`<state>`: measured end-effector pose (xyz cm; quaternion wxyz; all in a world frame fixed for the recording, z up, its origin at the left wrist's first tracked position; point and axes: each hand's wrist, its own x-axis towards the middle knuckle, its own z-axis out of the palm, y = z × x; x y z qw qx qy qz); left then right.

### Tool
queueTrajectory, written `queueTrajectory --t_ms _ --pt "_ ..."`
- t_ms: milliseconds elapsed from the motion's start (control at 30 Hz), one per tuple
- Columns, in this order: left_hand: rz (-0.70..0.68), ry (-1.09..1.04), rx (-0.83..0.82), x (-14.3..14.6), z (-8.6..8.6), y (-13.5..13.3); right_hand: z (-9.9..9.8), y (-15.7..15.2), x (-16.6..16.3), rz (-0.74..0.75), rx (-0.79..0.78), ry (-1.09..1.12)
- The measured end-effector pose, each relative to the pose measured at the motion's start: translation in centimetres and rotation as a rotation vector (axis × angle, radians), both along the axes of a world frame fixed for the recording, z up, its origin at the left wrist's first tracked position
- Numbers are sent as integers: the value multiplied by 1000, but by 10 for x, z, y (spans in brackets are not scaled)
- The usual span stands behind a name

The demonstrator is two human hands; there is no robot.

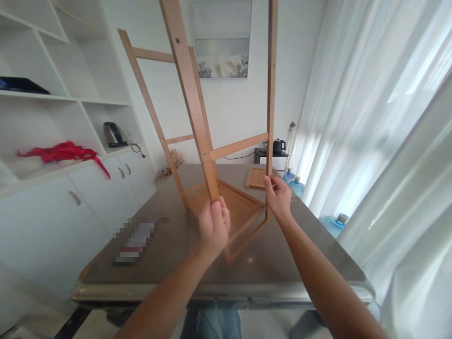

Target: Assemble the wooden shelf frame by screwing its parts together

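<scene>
A light wooden rack frame (191,94) with long posts and crossbars stands tilted in front of me, a square slatted or flat panel (242,207) at its lower end near the tabletop. My left hand (214,225) is closed around the bottom end of the near left post, thumb on its front. With thumb and fingers, my right hand (278,195) grips the lower part of the right post (271,94). A crossbar (240,146) joins these two posts above my hands. The upper post ends are out of view.
The frame is over a dark glossy table (300,259). Another wooden panel (254,178) lies at the far right. Small metal pieces (164,219) and a pixelated item (136,242) lie left. White shelves hold a kettle (112,134) and red fabric (67,153). Water jugs (334,225) stand right.
</scene>
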<state>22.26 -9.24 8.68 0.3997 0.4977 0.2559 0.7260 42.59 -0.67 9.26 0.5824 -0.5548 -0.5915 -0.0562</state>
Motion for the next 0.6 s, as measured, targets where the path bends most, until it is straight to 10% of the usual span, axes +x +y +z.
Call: queueTrajectory --t_ms 600 --pt "106 196 -4 -2 -31 75 -82 81 100 -234 -747 -336"
